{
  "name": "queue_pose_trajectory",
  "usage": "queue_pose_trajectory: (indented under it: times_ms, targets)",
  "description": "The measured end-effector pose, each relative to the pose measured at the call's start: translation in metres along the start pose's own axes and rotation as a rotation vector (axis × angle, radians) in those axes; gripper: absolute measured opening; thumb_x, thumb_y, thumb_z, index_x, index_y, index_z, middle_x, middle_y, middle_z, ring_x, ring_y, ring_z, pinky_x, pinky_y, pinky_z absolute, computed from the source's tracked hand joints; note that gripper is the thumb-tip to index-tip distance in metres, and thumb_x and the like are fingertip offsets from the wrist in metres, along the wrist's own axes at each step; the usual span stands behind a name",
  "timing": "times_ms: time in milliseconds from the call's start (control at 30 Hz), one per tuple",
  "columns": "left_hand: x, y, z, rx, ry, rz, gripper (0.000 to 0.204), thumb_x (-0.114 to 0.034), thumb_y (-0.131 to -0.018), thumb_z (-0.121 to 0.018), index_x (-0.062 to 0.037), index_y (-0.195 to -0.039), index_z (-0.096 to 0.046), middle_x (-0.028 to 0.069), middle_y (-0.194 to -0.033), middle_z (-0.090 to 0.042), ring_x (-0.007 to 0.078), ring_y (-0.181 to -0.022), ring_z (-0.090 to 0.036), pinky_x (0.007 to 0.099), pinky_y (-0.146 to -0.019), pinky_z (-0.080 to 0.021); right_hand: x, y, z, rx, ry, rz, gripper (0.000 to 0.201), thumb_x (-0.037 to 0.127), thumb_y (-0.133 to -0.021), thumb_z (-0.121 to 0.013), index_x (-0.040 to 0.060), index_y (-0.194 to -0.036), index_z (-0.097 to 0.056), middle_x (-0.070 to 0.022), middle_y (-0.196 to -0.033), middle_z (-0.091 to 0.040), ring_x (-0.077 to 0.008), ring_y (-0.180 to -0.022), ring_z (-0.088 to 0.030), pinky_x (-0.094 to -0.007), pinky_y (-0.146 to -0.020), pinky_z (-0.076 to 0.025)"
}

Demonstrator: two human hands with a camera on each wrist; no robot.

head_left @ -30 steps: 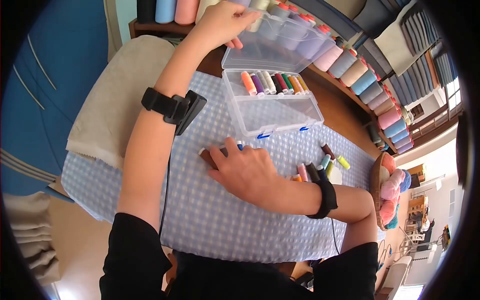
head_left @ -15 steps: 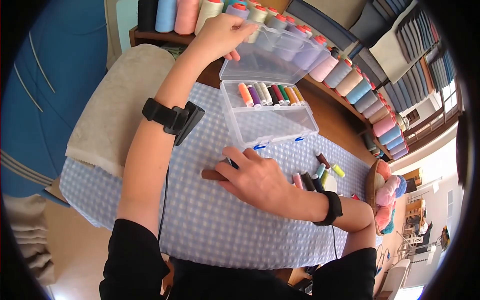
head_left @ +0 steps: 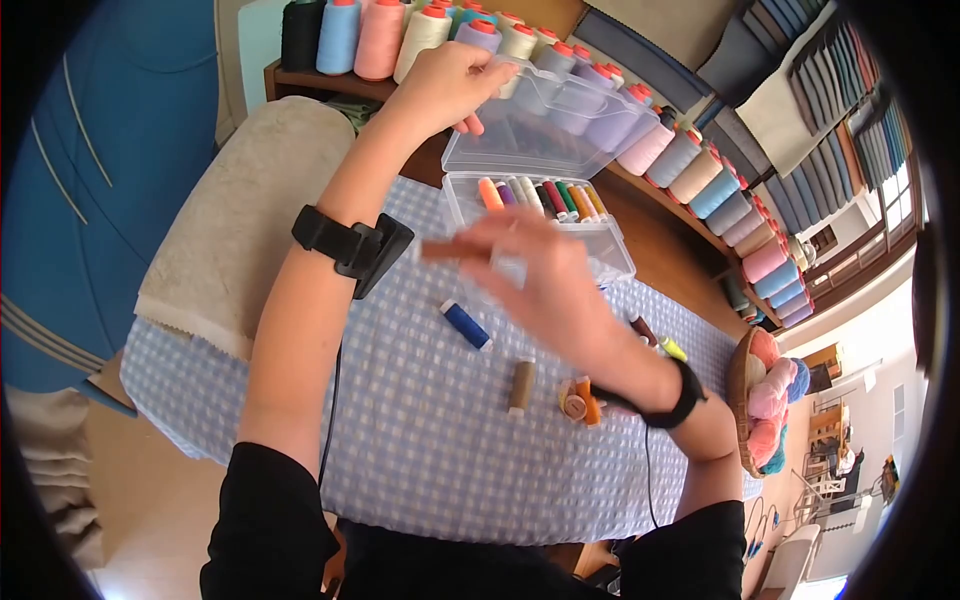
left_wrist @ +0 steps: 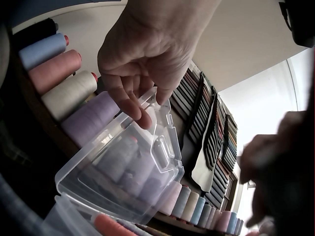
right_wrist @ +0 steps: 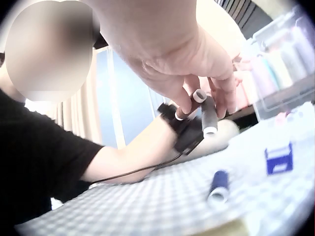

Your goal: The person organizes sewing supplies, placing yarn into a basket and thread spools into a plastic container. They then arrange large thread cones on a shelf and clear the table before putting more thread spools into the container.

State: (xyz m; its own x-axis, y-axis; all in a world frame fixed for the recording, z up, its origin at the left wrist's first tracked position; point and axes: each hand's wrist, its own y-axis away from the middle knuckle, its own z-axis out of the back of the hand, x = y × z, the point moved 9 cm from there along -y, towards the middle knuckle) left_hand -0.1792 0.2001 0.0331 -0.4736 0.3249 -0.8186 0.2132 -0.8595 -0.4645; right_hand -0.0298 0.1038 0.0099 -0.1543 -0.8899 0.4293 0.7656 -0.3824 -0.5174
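My left hand [head_left: 447, 88] pinches the raised lid [head_left: 560, 115] of a clear plastic case at its corner; the left wrist view shows thumb and fingers on the lid edge [left_wrist: 162, 98]. Blurred in the head view, my right hand [head_left: 550, 280] is in front of the case, holding a brown spool [head_left: 440, 250]. In the right wrist view its fingers grip brown and grey spools [right_wrist: 209, 115] above the cloth. Below lies a blue spool [head_left: 466, 326], with an olive-brown spool [head_left: 521, 387] nearer the body. A row of coloured spools [head_left: 566, 200] fills the case's far compartment.
An orange spool and a rolled tape [head_left: 574, 405] lie by my right wrist. Further right are a yellow spool [head_left: 672, 348] and a basket [head_left: 738, 390] of yarn. Large cones [head_left: 426, 40] stand on the shelf behind; beige fabric [head_left: 240, 210] covers the table's left side.
My right hand has lifted off the cloth with spools and moved up toward the case, uncovering the blue spool. The left hand still holds the lid.
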Motion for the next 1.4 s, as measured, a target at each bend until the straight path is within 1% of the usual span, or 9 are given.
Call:
queue_pose_trajectory:
  times_ms: [133, 233, 300, 333, 400, 733, 1100, 1233, 1400]
  targets:
    - [0.000, 0.000, 0.000, -0.006, 0.000, 0.030, 0.043, -0.040, -0.087, -0.056, 0.0017, -0.095, -0.062, 0.0098, -0.087, -0.065, 0.0149, -0.049, -0.060, 0.0232, -0.041, -0.046, -0.061, -0.043, 0.016, -0.070, 0.036, -0.163, 0.022, 0.007, -0.074, -0.067, 0.0018, -0.095, -0.066, -0.0203, -0.086, -0.062, -0.0313, -0.081, -0.062, -0.0362, -0.071, -0.049]
    - [-0.002, 0.001, 0.000, 0.019, 0.027, 0.027, 0.043, -0.040, -0.087, -0.057, 0.0025, -0.094, -0.062, 0.0104, -0.087, -0.065, 0.0151, -0.049, -0.060, 0.0234, -0.041, -0.046, -0.097, -0.053, -0.004, 0.011, 0.073, -0.280, 0.029, 0.018, -0.077, -0.068, 0.0006, -0.100, -0.066, -0.0145, -0.084, -0.063, -0.0206, -0.074, -0.061, -0.0279, -0.068, -0.049]
    - [-0.003, 0.001, 0.001, -0.005, 0.040, 0.008, 0.041, -0.038, -0.087, -0.057, 0.0027, -0.088, -0.062, 0.0086, -0.078, -0.063, 0.0160, -0.049, -0.062, 0.0242, -0.042, -0.047, -0.127, -0.043, -0.028, 0.212, -0.008, -0.600, 0.029, 0.021, -0.076, -0.068, 0.0023, -0.098, -0.067, -0.0163, -0.082, -0.063, -0.0232, -0.075, -0.061, -0.0309, -0.066, -0.049]
    - [-0.003, 0.001, 0.002, -0.023, 0.057, -0.006, 0.039, -0.036, -0.086, -0.058, 0.0029, -0.081, -0.062, 0.0069, -0.069, -0.062, 0.0170, -0.049, -0.063, 0.0250, -0.042, -0.048, -0.136, -0.040, -0.033, 0.212, -0.007, -0.595, 0.029, 0.021, -0.076, -0.068, 0.0023, -0.098, -0.067, -0.0163, -0.082, -0.063, -0.0232, -0.075, -0.061, -0.0309, -0.066, -0.049]
    - [-0.004, 0.000, 0.003, -0.025, 0.050, -0.008, 0.039, -0.036, -0.086, -0.058, 0.0029, -0.082, -0.063, 0.0068, -0.069, -0.062, 0.0171, -0.049, -0.063, 0.0251, -0.042, -0.048, -0.097, -0.048, -0.016, -0.091, 0.380, -0.029, 0.026, 0.021, -0.077, -0.067, 0.0039, -0.096, -0.069, -0.0157, -0.078, -0.064, -0.0273, -0.073, -0.062, -0.0355, -0.065, -0.048]
    - [-0.006, 0.002, 0.004, -0.042, 0.052, -0.009, 0.039, -0.036, -0.086, -0.058, 0.0031, -0.085, -0.064, 0.0076, -0.071, -0.063, 0.0172, -0.049, -0.063, 0.0250, -0.042, -0.049, -0.086, -0.041, -0.032, 0.154, 0.348, -0.321, 0.021, 0.019, -0.081, -0.064, 0.0008, -0.080, -0.054, -0.0154, -0.078, -0.063, -0.0317, -0.068, -0.062, -0.0389, -0.062, -0.048]
    - [-0.006, 0.000, 0.002, -0.027, 0.035, -0.015, 0.039, -0.036, -0.086, -0.058, 0.0030, -0.082, -0.062, 0.0078, -0.069, -0.062, 0.0171, -0.048, -0.062, 0.0247, -0.041, -0.048, -0.036, -0.029, -0.016, 0.011, 0.433, 0.086, 0.011, 0.014, -0.076, -0.065, 0.0034, -0.074, -0.062, -0.0095, -0.073, -0.060, -0.0286, -0.070, -0.062, -0.0375, -0.063, -0.049]
    - [0.000, -0.001, -0.001, 0.041, 0.030, -0.005, 0.041, -0.039, -0.088, -0.056, 0.0019, -0.093, -0.061, 0.0110, -0.087, -0.065, 0.0149, -0.049, -0.061, 0.0227, -0.042, -0.046, 0.031, 0.028, -0.042, 0.372, 0.538, 0.150, 0.012, 0.016, -0.078, -0.063, 0.0047, -0.080, -0.059, -0.0080, -0.069, -0.059, -0.0238, -0.062, -0.062, -0.0334, -0.052, -0.051]
    - [0.002, -0.002, -0.004, 0.030, -0.034, 0.036, 0.041, -0.038, -0.089, -0.054, 0.0007, -0.100, -0.060, 0.0085, -0.089, -0.066, 0.0143, -0.052, -0.062, 0.0216, -0.044, -0.047, 0.010, 0.063, -0.066, 0.441, 0.657, 0.063, 0.012, 0.011, -0.075, -0.062, 0.0041, -0.084, -0.057, -0.0117, -0.074, -0.057, -0.0221, -0.068, -0.063, -0.0332, -0.050, -0.052]
